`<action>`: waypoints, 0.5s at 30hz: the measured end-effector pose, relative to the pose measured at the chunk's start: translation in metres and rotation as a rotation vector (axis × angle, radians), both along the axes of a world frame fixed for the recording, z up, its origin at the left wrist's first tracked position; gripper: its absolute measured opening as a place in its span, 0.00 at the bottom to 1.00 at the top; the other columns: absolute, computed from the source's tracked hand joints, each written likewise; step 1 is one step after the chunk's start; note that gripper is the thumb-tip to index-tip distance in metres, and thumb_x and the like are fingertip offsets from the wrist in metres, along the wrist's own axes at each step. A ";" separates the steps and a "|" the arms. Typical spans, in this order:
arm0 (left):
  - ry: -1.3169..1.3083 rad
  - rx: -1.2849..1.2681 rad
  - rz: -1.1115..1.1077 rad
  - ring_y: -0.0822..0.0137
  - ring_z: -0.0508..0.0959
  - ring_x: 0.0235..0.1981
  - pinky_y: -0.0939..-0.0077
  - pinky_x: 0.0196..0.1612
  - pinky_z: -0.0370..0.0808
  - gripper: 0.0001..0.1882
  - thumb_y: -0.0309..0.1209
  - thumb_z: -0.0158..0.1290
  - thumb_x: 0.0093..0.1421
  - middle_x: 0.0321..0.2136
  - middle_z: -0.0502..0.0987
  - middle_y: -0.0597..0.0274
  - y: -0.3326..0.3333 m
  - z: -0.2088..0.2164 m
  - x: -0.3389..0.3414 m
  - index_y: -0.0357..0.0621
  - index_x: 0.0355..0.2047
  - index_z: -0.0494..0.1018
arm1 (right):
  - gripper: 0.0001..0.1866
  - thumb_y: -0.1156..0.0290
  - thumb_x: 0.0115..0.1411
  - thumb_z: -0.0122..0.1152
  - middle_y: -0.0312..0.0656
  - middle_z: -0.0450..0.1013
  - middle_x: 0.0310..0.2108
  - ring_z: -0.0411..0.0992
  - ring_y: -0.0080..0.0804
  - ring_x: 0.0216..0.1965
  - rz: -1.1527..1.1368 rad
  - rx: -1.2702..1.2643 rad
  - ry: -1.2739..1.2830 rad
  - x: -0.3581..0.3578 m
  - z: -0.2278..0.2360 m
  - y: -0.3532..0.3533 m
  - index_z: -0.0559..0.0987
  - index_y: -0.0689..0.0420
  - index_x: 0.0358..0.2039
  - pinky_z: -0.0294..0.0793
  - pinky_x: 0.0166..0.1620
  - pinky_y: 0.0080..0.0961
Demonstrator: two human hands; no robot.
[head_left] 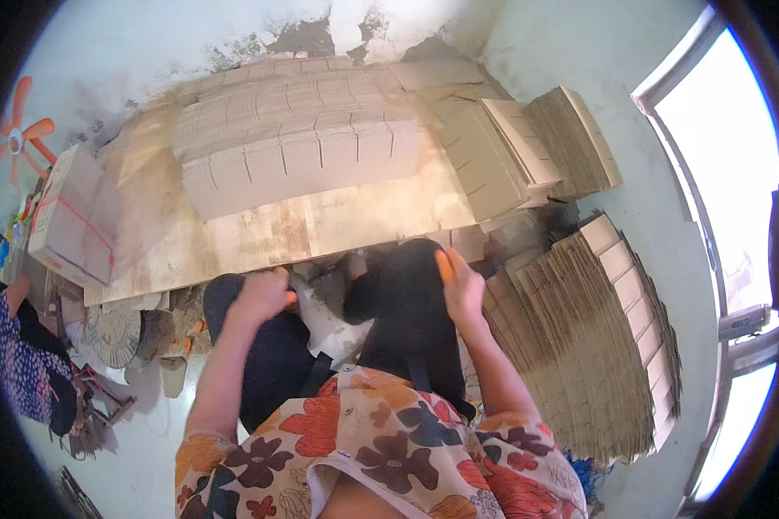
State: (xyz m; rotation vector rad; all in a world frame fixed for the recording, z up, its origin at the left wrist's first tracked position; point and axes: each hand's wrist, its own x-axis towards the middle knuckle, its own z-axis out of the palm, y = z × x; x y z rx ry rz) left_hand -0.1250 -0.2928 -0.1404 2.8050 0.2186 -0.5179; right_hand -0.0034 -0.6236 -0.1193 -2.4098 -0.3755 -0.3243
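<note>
Pale walls (pixel 571 43), peeling behind the work area, enclose the scene. A wooden desk (pixel 320 218) spans the middle distance, its near edge running just beyond the seated person's knees. To the right, below desk level, is a large tilted stack of brown cardboard (pixel 571 333). On the desk lies the thing nearest ahead of the hands: a long block of slotted cardboard pieces (pixel 294 163), set on edge in close rows, well beyond both hands. Further slotted sheets (pixel 485 164) lie in piles at the desk's right end. A closed carton (pixel 74 216) with a red strap occupies the left end. At the far left, a co-worker in a dotted garment (pixel 30 355) is partly visible. Above the carton is a fan with orange blades (pixel 17 140).

The left hand (pixel 265 296) lies over the left knee, its fingers curled inward; the right hand (pixel 463 285) is beside the right knee, likewise bent. Whether either pinches anything cannot be told. Smallest are the orange finger coverings (pixel 444 265), visible on both hands.
</note>
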 end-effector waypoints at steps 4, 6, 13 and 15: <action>0.076 -0.123 -0.150 0.43 0.78 0.36 0.52 0.39 0.75 0.22 0.41 0.57 0.53 0.31 0.77 0.39 -0.051 -0.027 -0.027 0.33 0.37 0.68 | 0.13 0.69 0.61 0.56 0.43 0.76 0.25 0.73 0.23 0.25 -0.046 0.427 0.241 -0.032 -0.014 -0.058 0.78 0.64 0.42 0.73 0.28 0.23; 0.031 -0.133 -0.217 0.44 0.78 0.33 0.53 0.36 0.75 0.20 0.41 0.58 0.52 0.29 0.77 0.41 -0.058 -0.035 -0.035 0.37 0.35 0.69 | 0.13 0.68 0.60 0.58 0.44 0.76 0.25 0.73 0.24 0.21 -0.107 0.590 0.416 -0.037 -0.008 -0.063 0.79 0.64 0.41 0.73 0.24 0.23; -0.642 -0.087 -0.102 0.48 0.73 0.33 0.57 0.37 0.73 0.12 0.31 0.60 0.48 0.23 0.75 0.50 -0.024 -0.004 0.027 0.40 0.31 0.71 | 0.11 0.73 0.60 0.57 0.35 0.74 0.26 0.72 0.20 0.27 -0.144 0.498 0.214 -0.013 -0.031 -0.046 0.79 0.64 0.41 0.72 0.30 0.18; -0.780 0.008 -0.067 0.51 0.71 0.41 0.61 0.43 0.71 0.17 0.28 0.60 0.47 0.34 0.75 0.51 -0.013 0.014 0.069 0.37 0.37 0.71 | 0.11 0.74 0.59 0.59 0.41 0.76 0.29 0.73 0.26 0.30 -0.135 0.330 -0.037 0.007 -0.031 -0.041 0.78 0.64 0.41 0.72 0.35 0.21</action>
